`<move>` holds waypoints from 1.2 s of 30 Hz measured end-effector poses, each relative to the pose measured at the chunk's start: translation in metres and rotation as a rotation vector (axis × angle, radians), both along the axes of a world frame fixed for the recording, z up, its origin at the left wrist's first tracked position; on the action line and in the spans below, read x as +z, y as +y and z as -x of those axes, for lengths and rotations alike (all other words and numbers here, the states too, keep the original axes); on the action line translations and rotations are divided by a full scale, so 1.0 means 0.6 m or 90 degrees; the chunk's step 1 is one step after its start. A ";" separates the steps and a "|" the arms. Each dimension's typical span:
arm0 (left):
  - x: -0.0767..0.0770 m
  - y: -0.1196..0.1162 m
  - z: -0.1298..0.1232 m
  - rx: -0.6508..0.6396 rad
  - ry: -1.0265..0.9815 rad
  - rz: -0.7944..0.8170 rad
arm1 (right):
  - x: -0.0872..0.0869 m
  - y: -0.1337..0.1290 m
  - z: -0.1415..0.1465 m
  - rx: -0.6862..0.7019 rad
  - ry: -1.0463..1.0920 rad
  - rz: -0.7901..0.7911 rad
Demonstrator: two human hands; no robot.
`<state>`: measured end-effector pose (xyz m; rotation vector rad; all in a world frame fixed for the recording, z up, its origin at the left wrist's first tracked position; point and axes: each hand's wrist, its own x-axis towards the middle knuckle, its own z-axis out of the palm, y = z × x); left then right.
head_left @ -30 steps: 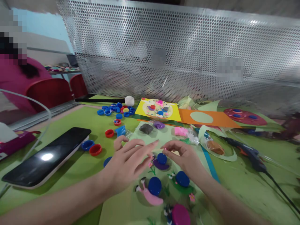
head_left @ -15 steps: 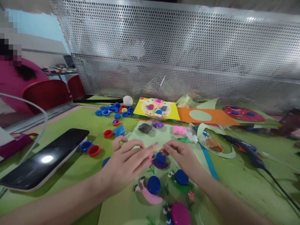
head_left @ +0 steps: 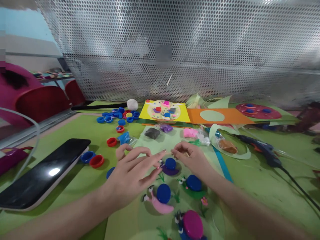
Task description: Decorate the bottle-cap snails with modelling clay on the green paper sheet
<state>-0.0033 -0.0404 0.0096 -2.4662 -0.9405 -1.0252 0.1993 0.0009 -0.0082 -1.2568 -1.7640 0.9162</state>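
Clay snails with cap shells lie on a pale green sheet: a purple one (head_left: pixel 172 171) with a blue cap, a pink one (head_left: pixel 162 206), a green one (head_left: pixel 195 192), and a dark blue one with a magenta cap (head_left: pixel 193 224). Just left of the purple snail is my left hand (head_left: pixel 132 170), palm down with fingers spread. My right hand (head_left: pixel 193 160) is above and right of that snail, its thumb and forefinger pinched together. Anything between those fingertips is too small to make out. Small clay flowers, such as a pink one (head_left: pixel 204 201), lie among the snails.
A phone (head_left: pixel 50 170) and red and blue bottle caps (head_left: pixel 96 161) lie left. Bagged clay (head_left: pixel 152 133) sits beyond my hands. Farther back are a yellow card (head_left: pixel 185 113) and orange paper (head_left: pixel 237 116). A glue gun (head_left: pixel 260 148) with its cord is right. A perforated metal panel (head_left: pixel 175 36) stands behind.
My right hand has moved slightly up, away from the blue cap of the purple snail. My left hand stays spread. The camera view has shifted slightly.
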 end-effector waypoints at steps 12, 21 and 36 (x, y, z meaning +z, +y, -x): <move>-0.017 0.015 0.004 0.035 -0.003 0.158 | -0.011 0.015 -0.006 0.003 -0.003 -0.005; -0.023 0.016 0.002 0.032 -0.018 0.189 | -0.023 0.019 -0.008 0.020 0.032 -0.021; -0.024 0.022 0.002 0.077 0.055 0.262 | -0.019 0.019 -0.010 0.032 0.037 -0.010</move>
